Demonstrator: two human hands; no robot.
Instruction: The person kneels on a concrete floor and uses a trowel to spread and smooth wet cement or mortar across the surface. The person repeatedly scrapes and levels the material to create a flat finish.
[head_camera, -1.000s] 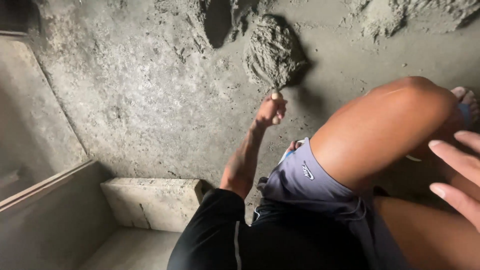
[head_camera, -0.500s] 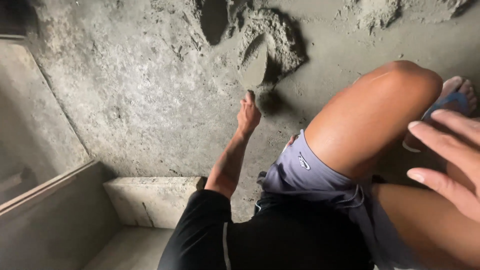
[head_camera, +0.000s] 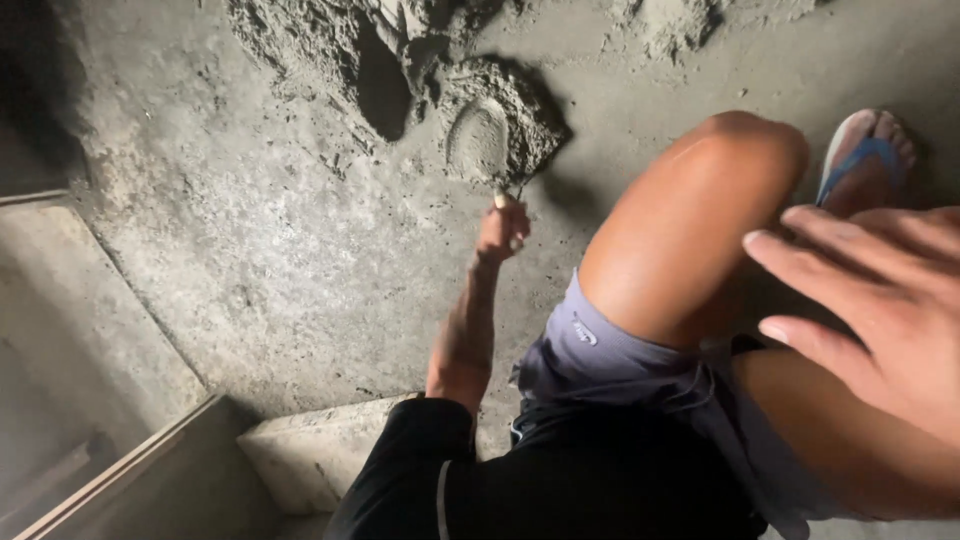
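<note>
Grey mortar (head_camera: 495, 135) coats a trowel (head_camera: 478, 145) clenched in the left hand (head_camera: 503, 228); the right hand (head_camera: 880, 305) hovers open-fingered, grasping nothing.

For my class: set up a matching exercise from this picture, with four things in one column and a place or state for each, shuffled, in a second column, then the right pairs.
1. left hand
2. right hand
3. trowel
4. sandal

A. blue strap, on a foot
B. open, fingers spread, near the knee
C. blade in the wet mortar heap
D. gripping a handle

Pairs: 1-D, 2-B, 3-C, 4-A
</note>
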